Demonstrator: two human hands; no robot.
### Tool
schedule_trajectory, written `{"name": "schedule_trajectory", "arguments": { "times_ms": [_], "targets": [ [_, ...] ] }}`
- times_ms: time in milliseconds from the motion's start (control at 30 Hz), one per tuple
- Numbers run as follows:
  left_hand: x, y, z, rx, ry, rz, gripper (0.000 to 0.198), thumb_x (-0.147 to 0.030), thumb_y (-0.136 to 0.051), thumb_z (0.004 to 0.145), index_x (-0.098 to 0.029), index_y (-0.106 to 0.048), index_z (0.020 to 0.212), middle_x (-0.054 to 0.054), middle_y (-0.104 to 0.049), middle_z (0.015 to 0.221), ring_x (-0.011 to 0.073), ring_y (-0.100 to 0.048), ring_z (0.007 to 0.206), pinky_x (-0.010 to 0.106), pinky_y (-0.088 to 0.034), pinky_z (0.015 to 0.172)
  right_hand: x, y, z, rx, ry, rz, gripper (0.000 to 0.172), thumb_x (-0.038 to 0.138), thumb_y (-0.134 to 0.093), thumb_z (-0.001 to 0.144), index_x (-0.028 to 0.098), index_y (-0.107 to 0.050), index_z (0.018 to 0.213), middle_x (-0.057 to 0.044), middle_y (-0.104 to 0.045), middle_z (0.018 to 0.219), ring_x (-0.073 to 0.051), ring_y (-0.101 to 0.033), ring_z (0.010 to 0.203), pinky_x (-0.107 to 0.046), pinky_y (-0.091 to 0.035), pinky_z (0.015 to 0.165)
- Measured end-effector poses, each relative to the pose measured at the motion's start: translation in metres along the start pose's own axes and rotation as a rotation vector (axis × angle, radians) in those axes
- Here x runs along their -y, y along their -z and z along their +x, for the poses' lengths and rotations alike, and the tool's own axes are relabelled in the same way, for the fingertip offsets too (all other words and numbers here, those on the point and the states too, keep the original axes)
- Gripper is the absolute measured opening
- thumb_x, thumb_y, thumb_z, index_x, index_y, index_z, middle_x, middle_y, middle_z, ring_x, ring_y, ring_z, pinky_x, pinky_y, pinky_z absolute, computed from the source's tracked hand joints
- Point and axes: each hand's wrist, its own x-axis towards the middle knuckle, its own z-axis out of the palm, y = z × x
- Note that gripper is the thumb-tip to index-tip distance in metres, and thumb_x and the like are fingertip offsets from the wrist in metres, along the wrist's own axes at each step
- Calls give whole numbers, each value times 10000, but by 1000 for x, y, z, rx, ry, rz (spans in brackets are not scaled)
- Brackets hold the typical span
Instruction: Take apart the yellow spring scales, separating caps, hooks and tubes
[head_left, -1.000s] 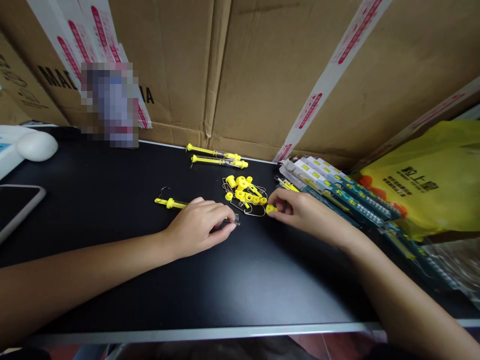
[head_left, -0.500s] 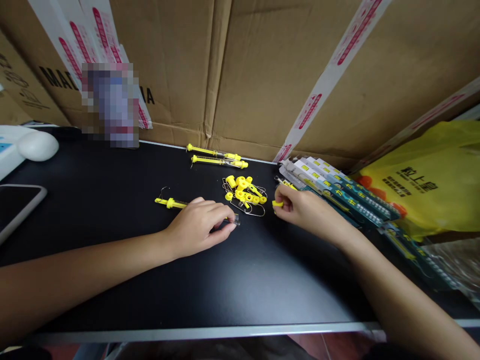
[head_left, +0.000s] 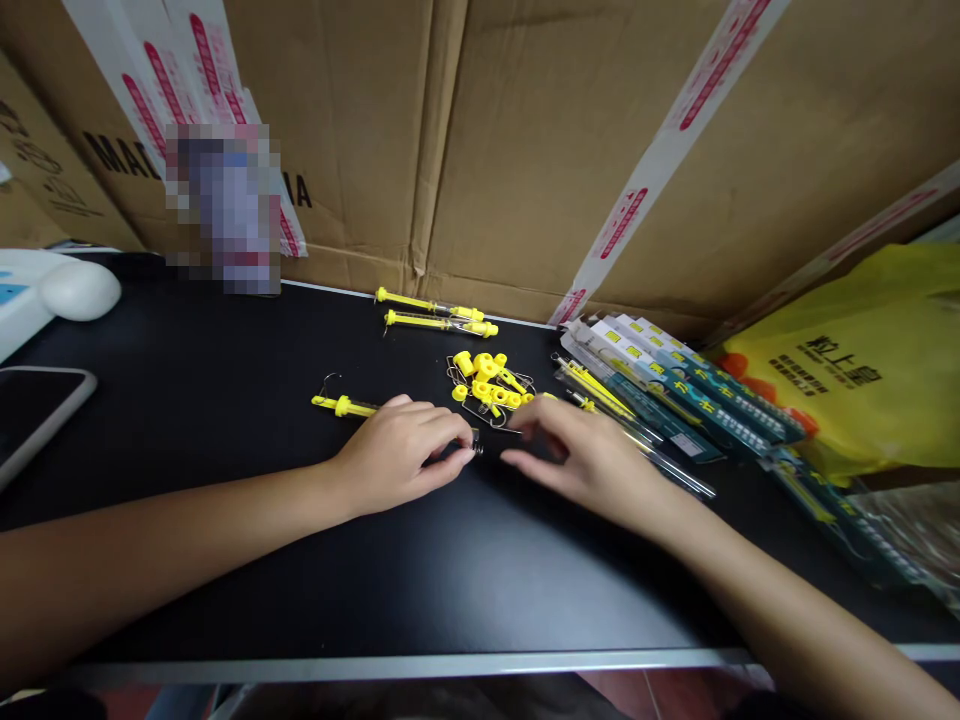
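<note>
My left hand (head_left: pixel 405 445) is closed around a clear-tubed yellow spring scale (head_left: pixel 343 405). Its hooked yellow end sticks out to the left, and a bit of coiled metal spring (head_left: pixel 477 446) shows past my fingertips on the right. Most of the tube is hidden under the hand. My right hand (head_left: pixel 585 450) hovers to the right of it, thumb and fingers apart, with nothing visible between them. Just behind its fingers lies a pile of yellow plastic caps (head_left: pixel 486 368) and wire hooks (head_left: pixel 448 370). A yellow piece (head_left: pixel 550 396) peeks out behind the right hand.
Two yellow spring scales (head_left: pixel 435 312) lie at the back by the cardboard box (head_left: pixel 517 150). Rods and clear tubes (head_left: pixel 675 470) lie right, beside stacked printed boxes (head_left: pixel 682 375) and a yellow bag (head_left: pixel 855 350). A phone (head_left: pixel 37 410) and a white rounded object (head_left: pixel 79 290) sit left.
My right hand has moved left and toward me, and its pinch on a small yellow piece has opened. Rods and tubes it covered now show. My left hand stays nearly still.
</note>
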Motion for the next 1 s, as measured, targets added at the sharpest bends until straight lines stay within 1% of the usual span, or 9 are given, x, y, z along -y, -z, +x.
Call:
{"name": "schedule_trajectory", "arguments": {
  "times_ms": [67,167,267,333,433,633,767,867,1000],
  "targets": [
    [0,-1,0,21,-29,15,166,-311,-469,905,-196,-584,874,-37,-600,734,108,-547,684,266,-291,656,10,-8,-2,12,110,149,235,318,-548,882,215,-496,1087,-23,-635,902,-121,-597,723,-212,-438,620],
    [0,-2,-1,39,-98,41,187,-323,-464,909,-194,-593,867,-28,-607,737,118,-542,691,273,-292,657,17,-20,-4,-49,185,219,116,265,-514,907,207,-534,1005,-19,-644,867,-113,-600,739,-206,-438,640],
    [-1,-2,-2,42,-118,58,196,-321,-452,917,-195,-600,895,-22,-616,758,124,-538,706,277,-297,668,15,-22,-2,-82,190,228,73,240,-505,904,198,-552,940,-16,-646,820,-108,-597,703,-202,-434,620],
    [-1,-1,-2,31,-88,66,198,-329,-452,918,-202,-602,938,-21,-621,787,127,-539,732,279,-304,691,9,-16,0,-112,130,170,66,229,-515,889,194,-559,924,-16,-652,809,-108,-596,677,-201,-430,603],
    [-1,1,-3,-6,-36,71,181,-310,-465,910,-206,-601,966,-19,-625,819,131,-542,772,283,-316,737,-1,-7,3,-142,-52,-19,60,229,-545,856,193,-568,899,-9,-659,794,-111,-589,613,-207,-396,541],
    [-1,-1,-2,-25,-26,69,149,-256,-470,892,-206,-603,939,-24,-635,841,128,-544,778,291,-327,767,-8,-8,4,87,-165,-369,118,242,-481,887,188,-575,934,-33,-653,904,-148,-621,647,-234,-314,465],
    [0,-2,-2,-39,-28,75,134,-242,-477,883,-210,-600,927,-33,-633,827,126,-544,771,293,-335,765,-7,-10,3,112,-174,-410,152,260,-477,891,194,-579,981,-34,-656,914,-148,-623,636,-238,-307,452],
    [0,-1,-3,-47,-51,124,141,-231,-468,875,-212,-597,929,-29,-628,827,135,-544,778,302,-343,770,-8,-5,3,10,-162,-379,167,265,-496,881,193,-583,1003,-29,-670,877,-149,-631,641,-232,-353,479],
    [3,3,-4,-65,-67,326,205,-199,-476,811,-196,-589,982,16,-617,905,192,-541,876,353,-350,818,-8,0,1,-276,-139,-269,174,255,-485,887,185,-586,1009,-22,-680,827,-122,-629,629,-214,-417,534]
  ]
}}
